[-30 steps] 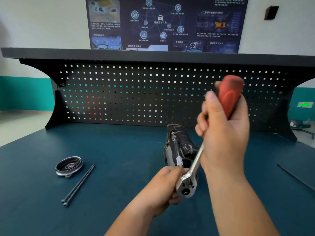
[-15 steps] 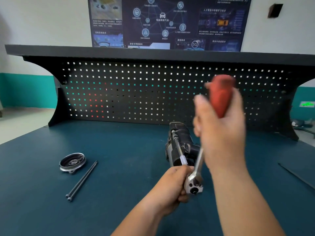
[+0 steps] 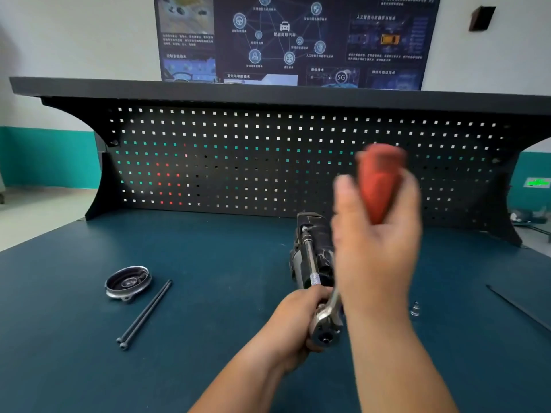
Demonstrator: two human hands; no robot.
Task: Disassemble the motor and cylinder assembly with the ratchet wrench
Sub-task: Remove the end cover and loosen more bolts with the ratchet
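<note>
1. Left forearm: comes in from the bottom edge, angled up and to the right. The left hand (image 3: 293,321) is low over the table (image 3: 208,263), fingers curled round the joint where the ratchet wrench (image 3: 325,327) meets its extension bar (image 3: 311,257).
2. Ratchet wrench: the chrome head is nearest the camera, its back face showing. The shank rises behind the right palm to a red handle (image 3: 380,186).
3. Right forearm: comes in from the bottom right, steeply upward. The right hand (image 3: 375,251) is raised well above the table, back of the hand toward the camera, fingers wrapped round the lower part of the red handle. Hand and handle are motion-blurred.
4. Small metal part (image 3: 415,308): on the table just right of the right forearm; too small to identify.
5. Two long bolts (image 3: 144,314): side by side and touching, heads toward the camera, left of centre.
6. Round end cap (image 3: 128,282): dark inside, bright rim, just left of the bolts' far ends.
7. Thin dark strip (image 3: 518,308): lying diagonally at the right edge.
8. Extension bar: knurled collar near the left hand, running away from the camera along the motor and cylinder assembly (image 3: 324,259).
9. Motor and cylinder assembly: dark body lying on the table at centre, lengthwise away from the camera, partly hidden by the right hand.
10. Pegboard (image 3: 268,162): black, square holes, along the table's far edge, with a black shelf (image 3: 268,90) on top.
11. Wall poster (image 3: 286,37): dark blue, network diagram, above the shelf.
</note>
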